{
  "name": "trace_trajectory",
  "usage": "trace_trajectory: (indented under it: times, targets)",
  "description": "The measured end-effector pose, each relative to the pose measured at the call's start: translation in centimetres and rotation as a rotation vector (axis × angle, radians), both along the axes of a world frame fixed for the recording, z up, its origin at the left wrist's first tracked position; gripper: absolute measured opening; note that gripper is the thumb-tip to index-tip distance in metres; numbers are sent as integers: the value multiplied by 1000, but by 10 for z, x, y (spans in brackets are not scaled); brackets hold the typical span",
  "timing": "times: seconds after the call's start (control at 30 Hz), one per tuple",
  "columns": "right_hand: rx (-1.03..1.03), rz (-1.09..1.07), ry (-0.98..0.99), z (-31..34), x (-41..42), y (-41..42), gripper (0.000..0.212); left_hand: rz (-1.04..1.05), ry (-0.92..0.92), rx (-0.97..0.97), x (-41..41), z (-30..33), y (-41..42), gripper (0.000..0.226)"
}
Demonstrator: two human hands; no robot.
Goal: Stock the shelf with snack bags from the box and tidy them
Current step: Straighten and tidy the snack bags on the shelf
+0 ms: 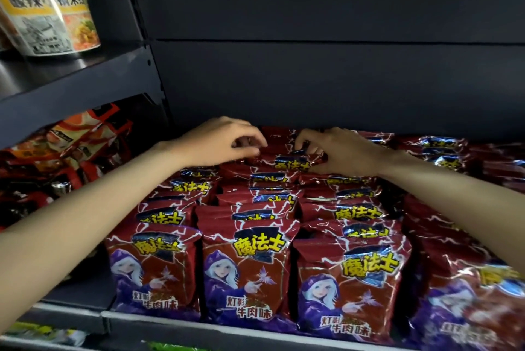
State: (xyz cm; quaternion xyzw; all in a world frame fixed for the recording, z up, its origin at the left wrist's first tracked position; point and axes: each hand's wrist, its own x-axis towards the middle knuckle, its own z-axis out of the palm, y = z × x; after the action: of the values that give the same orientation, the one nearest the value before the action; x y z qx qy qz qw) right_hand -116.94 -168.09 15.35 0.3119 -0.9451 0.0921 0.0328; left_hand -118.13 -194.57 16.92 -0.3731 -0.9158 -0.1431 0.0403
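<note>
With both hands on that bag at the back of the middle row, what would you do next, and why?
Probably stand the bag upright and press it back in line. Both the left hand and right hand pinch its top, and it sits tilted above the upright bags in front.

Both arms reach deep to the far end of the shelf [199,319]. The left hand [224,140] curls its fingers down onto the top edge of a red snack bag [287,161] at the back of the middle row, while the right hand [338,151] pinches that same bag's top from the other side. Rows of red snack bags [244,274] stand upright, filling the shelf from near edge to far wall. Off to the left, orange-and-red packets [71,146] lie heaped on the neighbouring shelf, and above them sits a yellow noodle cup [54,9].
</note>
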Motion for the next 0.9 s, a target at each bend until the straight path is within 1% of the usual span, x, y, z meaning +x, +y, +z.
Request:
trace_trajectory:
  times: [0.07,0.1,0.23,0.3,0.37,0.4,0.47,0.53,0.57,0.63,0.7,0.73,0.8,0.83,0.9]
  targets:
    - [-37,-14,0,0,0,-1,50,15,71,-154,-1,-7,14,33]
    - [-48,-19,3,-1,0,0,50,18,96,-187,-3,-10,18,35]
    - [-34,-40,15,-5,-2,4,51,11,182,-134,-6,-19,30,33]
    - [-27,-57,-8,-4,-4,8,50,3,218,-137,-6,-24,40,31]
    - [-49,-70,-68,-2,-5,14,48,12,244,-175,-7,-26,48,30]
    - [-95,-70,-125,0,-4,17,47,27,255,-200,-7,-26,48,30]
    - [-222,-53,-206,9,-1,28,45,48,248,-234,-10,-23,43,29]
    - [-324,-62,-173,23,6,50,39,39,159,-238,-12,-18,36,29]
    - [-336,-76,-142,30,10,64,35,31,108,-229,-12,-14,33,29]
    - [-262,-96,-81,38,18,89,26,43,35,-218,-12,-5,32,27]
    - [-112,-102,-27,33,22,105,21,53,32,-242,-11,1,38,25]
    - [-18,-103,2,26,21,108,22,47,52,-231,-10,3,44,24]
    - [144,-107,67,13,17,110,30,12,121,-149,-6,3,61,23]
    - [193,-106,101,10,16,108,33,-16,160,-115,-4,2,72,23]
    - [286,-108,169,7,14,105,35,-79,194,-121,-3,-1,95,25]
